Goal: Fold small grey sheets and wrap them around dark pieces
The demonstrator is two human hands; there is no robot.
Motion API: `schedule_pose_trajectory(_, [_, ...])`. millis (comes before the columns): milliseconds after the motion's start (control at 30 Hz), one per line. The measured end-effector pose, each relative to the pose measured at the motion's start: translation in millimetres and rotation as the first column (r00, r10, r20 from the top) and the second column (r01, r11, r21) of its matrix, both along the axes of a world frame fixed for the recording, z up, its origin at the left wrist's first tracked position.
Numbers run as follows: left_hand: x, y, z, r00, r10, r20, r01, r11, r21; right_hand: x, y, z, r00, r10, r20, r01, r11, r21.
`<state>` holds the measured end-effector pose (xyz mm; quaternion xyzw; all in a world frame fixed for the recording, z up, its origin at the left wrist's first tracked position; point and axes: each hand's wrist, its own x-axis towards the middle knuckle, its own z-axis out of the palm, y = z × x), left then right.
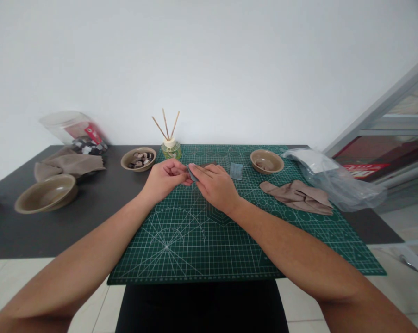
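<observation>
Holding grey piece [192,174] in fingers [202,172]

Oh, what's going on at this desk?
Someone is working with both bare hands over a green cutting mat. The right hand holds a small grey piece close to the left hand; whether the left holds anything is unclear. A flat blue-grey square lies on the mat. A bowl of dark and light pieces stands left of the hands, a brown cloth to the right.

Hands [217,187] over mat [236,252], diffuser [171,150] behind them, jar [65,126] left, bag [340,182] right.
</observation>
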<state>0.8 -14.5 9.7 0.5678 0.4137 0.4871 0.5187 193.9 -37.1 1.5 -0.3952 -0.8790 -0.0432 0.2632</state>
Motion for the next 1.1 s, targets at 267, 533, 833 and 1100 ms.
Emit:
schedule_pose_trajectory(267, [-0.4, -1.4, 0.8, 0.998, 0.040, -0.057, -0.034, 0.995, 0.099, -2.4, -0.2, -1.1, 1.000, 0.008, 0.014, -0.008, 1.000, -0.009])
schedule_pose_trajectory(533, [-0.8, 0.4, -0.9, 0.999, 0.042, -0.020, -0.041, 0.997, 0.062, -1.3, 1.2, -3.1, 1.000, 0.010, -0.005, -0.010, 0.999, -0.042])
schedule_pose_trajectory(833, [1.4, -4.3, 7.0, 0.988, 0.044, -0.146, -0.040, 0.999, 0.027, -2.5, -1.1, -2.1, 0.999, 0.011, 0.039, -0.010, 0.999, -0.037])
schedule_pose_trajectory(1100, [-2.2, 1.5, -2.9, 0.998, 0.048, -0.034, -0.047, 0.999, 0.018, -0.8, 0.7, 0.8, 0.999, -0.014, 0.030, 0.016, 0.998, -0.062])
